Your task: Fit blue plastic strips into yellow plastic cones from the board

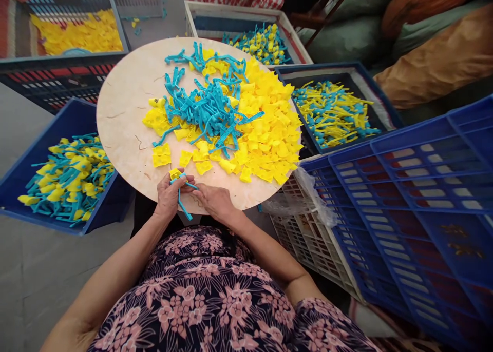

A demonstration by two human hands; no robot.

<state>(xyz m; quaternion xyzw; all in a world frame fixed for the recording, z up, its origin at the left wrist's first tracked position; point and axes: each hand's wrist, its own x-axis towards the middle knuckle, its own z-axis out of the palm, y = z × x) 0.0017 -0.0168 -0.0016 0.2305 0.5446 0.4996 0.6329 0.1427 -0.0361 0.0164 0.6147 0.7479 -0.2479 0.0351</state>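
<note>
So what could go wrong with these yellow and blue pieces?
The small yellow piece and blue piece in the left hand could slip out. Loose yellow pieces heaped to the right edge of the round table might get knocked off. Overlapping blue pieces could snag when lifted.

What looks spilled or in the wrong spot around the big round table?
A few small blue and yellow plastic bits seem to lie on the smooth grey floor beyond the round pale tabletop. They look dropped, because they are scattered there by themselves. Nothing else clearly stands out.
</note>
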